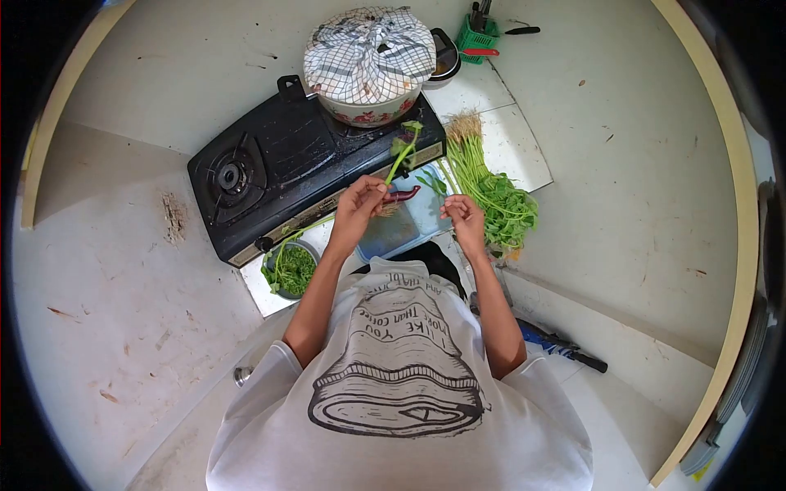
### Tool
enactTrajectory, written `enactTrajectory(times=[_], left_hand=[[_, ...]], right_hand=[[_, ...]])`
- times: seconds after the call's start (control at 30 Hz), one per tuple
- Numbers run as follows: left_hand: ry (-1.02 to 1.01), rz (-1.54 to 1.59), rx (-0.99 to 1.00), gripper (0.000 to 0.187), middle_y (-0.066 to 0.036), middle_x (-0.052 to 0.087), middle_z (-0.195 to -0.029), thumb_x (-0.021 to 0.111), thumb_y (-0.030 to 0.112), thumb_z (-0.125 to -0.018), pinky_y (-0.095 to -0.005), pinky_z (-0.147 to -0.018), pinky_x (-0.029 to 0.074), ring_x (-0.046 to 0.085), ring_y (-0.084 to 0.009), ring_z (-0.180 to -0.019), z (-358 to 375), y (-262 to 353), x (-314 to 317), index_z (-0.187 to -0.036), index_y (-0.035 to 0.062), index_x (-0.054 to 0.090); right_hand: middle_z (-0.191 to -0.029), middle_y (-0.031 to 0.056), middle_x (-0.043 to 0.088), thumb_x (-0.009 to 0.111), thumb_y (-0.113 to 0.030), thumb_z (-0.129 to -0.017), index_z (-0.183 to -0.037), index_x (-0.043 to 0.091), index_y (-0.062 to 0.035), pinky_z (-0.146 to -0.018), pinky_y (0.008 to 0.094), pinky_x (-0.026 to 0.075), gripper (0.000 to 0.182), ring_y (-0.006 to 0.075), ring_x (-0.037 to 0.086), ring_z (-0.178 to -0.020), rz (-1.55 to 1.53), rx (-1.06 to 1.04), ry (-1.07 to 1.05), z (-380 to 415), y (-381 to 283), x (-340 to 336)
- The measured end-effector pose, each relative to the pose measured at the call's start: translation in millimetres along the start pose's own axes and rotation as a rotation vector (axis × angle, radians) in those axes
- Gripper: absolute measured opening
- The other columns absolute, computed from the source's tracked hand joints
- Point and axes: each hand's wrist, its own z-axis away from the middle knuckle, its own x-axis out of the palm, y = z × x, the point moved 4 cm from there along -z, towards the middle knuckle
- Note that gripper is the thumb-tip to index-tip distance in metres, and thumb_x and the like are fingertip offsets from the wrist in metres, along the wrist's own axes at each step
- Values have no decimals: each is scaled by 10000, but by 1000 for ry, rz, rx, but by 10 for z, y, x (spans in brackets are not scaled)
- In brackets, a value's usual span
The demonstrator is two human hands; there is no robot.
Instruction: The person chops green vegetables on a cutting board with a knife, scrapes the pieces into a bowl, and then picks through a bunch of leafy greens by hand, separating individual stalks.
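Observation:
My left hand [359, 209] is closed in a pinch on a green leafy stem [399, 162], which points up and away with its leaves at the far end. Just right of it, my right hand [465, 221] pinches a small leafy sprig [434, 185]. Under both hands lies a light blue plastic tray [385, 239]. A dark red curved object [404, 196], perhaps a knife handle, shows beside my left fingers; its other end is hidden. To the right rests a large bunch of leafy greens [495, 192] with roots. A bowl of picked greens [293, 268] stands at the left.
A black two-burner gas stove [286, 155] sits behind the tray. On it stands a floral pot [368, 113] covered with a checked cloth [368, 53]. Farther back are a small pan [444, 61] and a green basket [477, 37] of utensils.

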Motion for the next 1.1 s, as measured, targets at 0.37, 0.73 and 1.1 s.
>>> enactTrajectory(times=[0.37, 0.73, 1.1], left_hand=[[26, 61, 0, 207, 11, 632, -886, 594, 186, -1052, -213, -631, 379, 490, -40, -728, -33, -19, 25, -1169, 31, 666], [16, 111, 4, 216, -35, 644, -960, 569, 140, -1047, -262, -727, 447, 544, -101, -800, -2, -74, 34, -1216, 16, 623], [29, 208, -12, 193, -61, 643, -992, 549, 121, -1059, -285, -709, 446, 542, -121, -779, -35, -17, 80, -1216, 25, 605]], right_hand=[[-938, 129, 697, 595, 41, -965, -1142, 573, 45, -712, 297, 578, 179, 181, 706, -874, 40, -8, 57, -483, 214, 7], [-857, 140, 724, 606, 16, -897, -1010, 609, 47, -638, 338, 589, 118, 207, 731, -713, 463, 83, 198, -316, 960, -232], [-969, 107, 723, 626, 4, -885, -1087, 636, 24, -694, 321, 557, 203, 198, 725, -794, 654, -11, 188, 61, 725, -298]])
